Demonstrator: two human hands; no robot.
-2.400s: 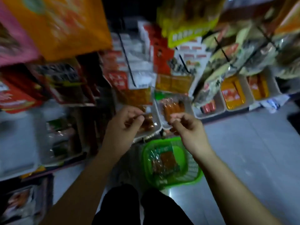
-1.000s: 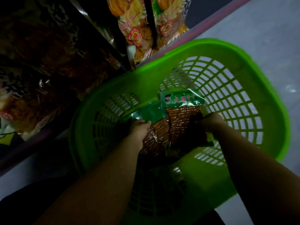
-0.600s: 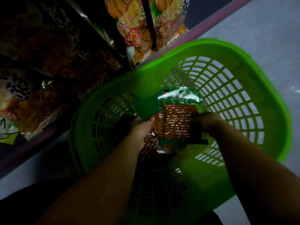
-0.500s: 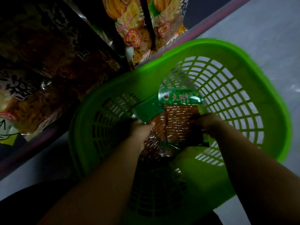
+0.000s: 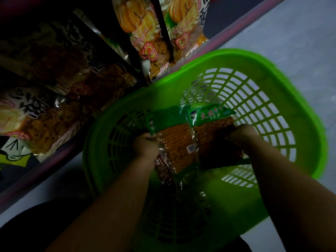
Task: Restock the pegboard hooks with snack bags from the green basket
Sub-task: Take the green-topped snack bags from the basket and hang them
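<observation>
Two snack bags are gripped inside the green basket [image 5: 300,91], which sits on the pale floor [image 5: 300,33] just beside the base of a shelf. The left hand [image 5: 145,145] is closed on the side of the left bag [image 5: 176,142]; the right hand [image 5: 241,135] is closed on the edge of the right bag [image 5: 214,131], the one with the green header and red lettering. The two bags overlap at the middle, and a third, darker pack [image 5: 164,170] is seen below them, partly under the left wrist. From here the likeliest fault is judged to be a slip: the film looks glossy and is pinched only at the edges, so a bag could slide free as it is lifted, or the lower pack could be dragged up and dropped over the rim. The header could also be creased by the grip, which would make threading onto a hook harder. The hooks themselves are not shown in this view. To the left, large noodle-style packs [image 5: 45,110] and two orange-printed bags [image 5: 143,31] are stacked on the low shelf, close to the basket's rim, and could be brushed on the way up. The light is dim, so fine detail is not readable.
</observation>
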